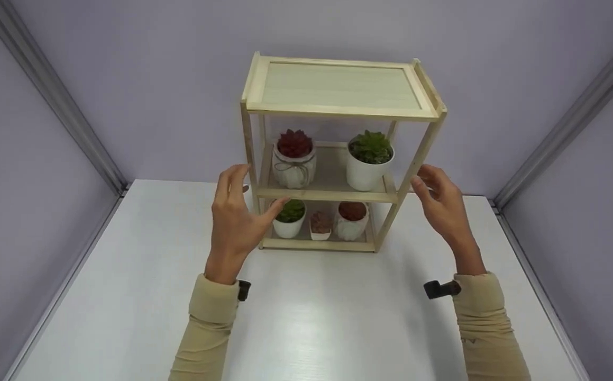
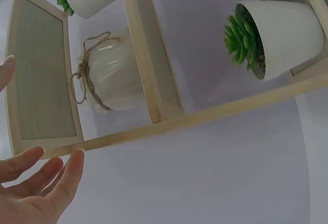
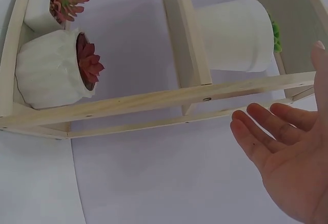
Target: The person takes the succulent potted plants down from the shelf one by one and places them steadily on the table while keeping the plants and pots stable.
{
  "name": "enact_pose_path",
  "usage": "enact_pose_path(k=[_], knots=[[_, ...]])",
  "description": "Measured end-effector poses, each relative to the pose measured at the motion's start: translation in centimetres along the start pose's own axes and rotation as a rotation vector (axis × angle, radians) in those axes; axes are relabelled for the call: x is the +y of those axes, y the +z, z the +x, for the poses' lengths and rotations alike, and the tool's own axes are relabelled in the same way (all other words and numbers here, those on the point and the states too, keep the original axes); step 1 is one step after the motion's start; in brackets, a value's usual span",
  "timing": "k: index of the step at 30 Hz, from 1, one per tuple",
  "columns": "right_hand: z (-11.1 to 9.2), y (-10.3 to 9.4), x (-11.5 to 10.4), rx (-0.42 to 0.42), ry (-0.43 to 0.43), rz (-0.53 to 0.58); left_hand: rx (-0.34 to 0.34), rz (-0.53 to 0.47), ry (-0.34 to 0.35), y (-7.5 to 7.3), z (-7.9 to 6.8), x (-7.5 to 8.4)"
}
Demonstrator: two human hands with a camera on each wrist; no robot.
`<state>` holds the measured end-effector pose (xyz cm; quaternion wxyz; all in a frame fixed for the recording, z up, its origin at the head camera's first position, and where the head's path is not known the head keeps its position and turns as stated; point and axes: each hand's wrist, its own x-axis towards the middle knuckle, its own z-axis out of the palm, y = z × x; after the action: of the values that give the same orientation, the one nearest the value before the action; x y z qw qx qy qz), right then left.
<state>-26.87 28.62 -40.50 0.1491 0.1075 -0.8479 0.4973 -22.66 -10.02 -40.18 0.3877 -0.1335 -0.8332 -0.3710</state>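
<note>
1. Pale lilac walls (image 1: pixel 179 106) fill the upper part of the head view; grey metal rails (image 1: pixel 57 95) run down both sides, and a white table (image 1: pixel 142 296) spans the lower part.
2. At upper centre, a wooden shelf (image 1: pixel 338 84) stands upright on the table.
3. On its middle tier, a twine-tied pot (image 1: pixel 294 172) with a red plant sits left of a large white pot (image 1: pixel 367 174) with a green plant.
4. On its bottom tier, from left to right: a green-plant pot (image 1: pixel 288 227), a tiny pink-plant pot (image 1: pixel 320 233) and a ribbed pot (image 1: pixel 351 227) with a red plant.
5. Left of centre, the left hand (image 1: pixel 236 219) is beside the left front post, thumb and fingers wide apart, thumb crossing before the shelf. Whether it touches the wood, I cannot tell.
6. Right of centre, the right hand (image 1: pixel 444 206) is just beside the right front post, its grip also wide, fingers slightly bent; contact is unclear.
7. Beige sleeves (image 1: pixel 213 299) enter from the lower edge, a small black device (image 1: pixel 441 289) at each wrist.
</note>
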Motion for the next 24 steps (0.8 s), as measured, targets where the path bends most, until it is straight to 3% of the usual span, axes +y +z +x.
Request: enact_pose_path(k=[14,24], knots=[[1.2,1.3,-0.9,0.111,0.022,0.180,0.178,-0.017,-0.137,3.3,-0.3,2.6],[1.6,1.9,-0.9,0.175,0.030,0.258,0.372,-0.005,-0.200,6.7,-0.9,3.9]])
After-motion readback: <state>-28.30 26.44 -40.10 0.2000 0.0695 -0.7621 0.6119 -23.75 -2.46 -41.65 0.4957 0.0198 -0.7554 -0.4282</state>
